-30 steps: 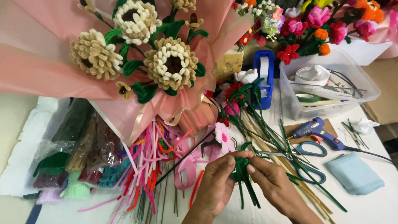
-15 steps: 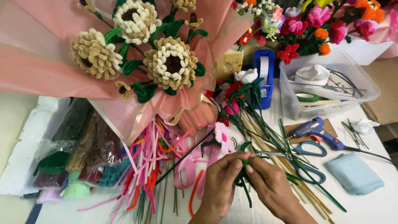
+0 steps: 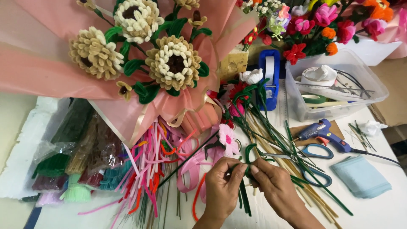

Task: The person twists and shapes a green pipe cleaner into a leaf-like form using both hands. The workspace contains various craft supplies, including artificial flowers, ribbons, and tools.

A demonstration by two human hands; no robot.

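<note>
Compared with the frame one second earlier, both hands sit slightly higher over the worktop, and the green chenille stem piece now shows a loop standing above the fingertips rather than a bunched cluster between them. All surrounding items hold the same positions.

Count of visible items: two hands; three large cream chenille flowers inside one pink paper-wrapped bouquet; two pairs of blue-handled scissors, one just behind the right hand and one further right of it; one blue glue gun; one blue tape dispenser; one clear plastic tub holding tape rolls and a ruler; one folded light-blue cloth; one small pink flower lying just behind the left hand. The loose pink and orange stems and the long green stems overlap too much to count.

Grip state: the left hand is closed narrowly, thumb and forefinger pinching the green piece at the loop's base. The right hand is likewise pinched shut on the same piece from the opposite side, fingertips touching those of the left. The piece's dark green tails hang down between the two hands, above the worktop at bottom centre.
</note>
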